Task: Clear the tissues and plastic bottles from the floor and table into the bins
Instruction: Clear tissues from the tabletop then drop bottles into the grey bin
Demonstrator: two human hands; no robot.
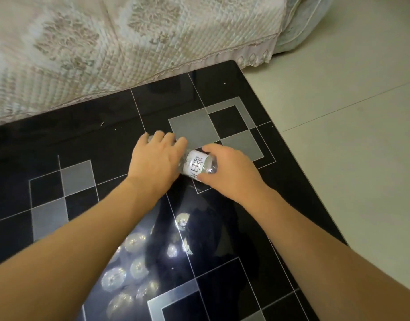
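Note:
A clear plastic bottle [197, 163] with a white label and dark characters lies on its side on the glossy black table [88, 140]. My right hand [229, 169] grips its right end, with thumb and fingers curled round it. My left hand [158, 158] covers the bottle's left part, its fingers bent over something clear at the knuckles; what lies under the palm is hidden. No tissues and no bins are in view.
A sofa with a quilted cream cover [106, 47] runs along the table's far edge. Pale floor tiles [352, 126] lie to the right of the table. Ceiling lights reflect in the table's near part [139, 269].

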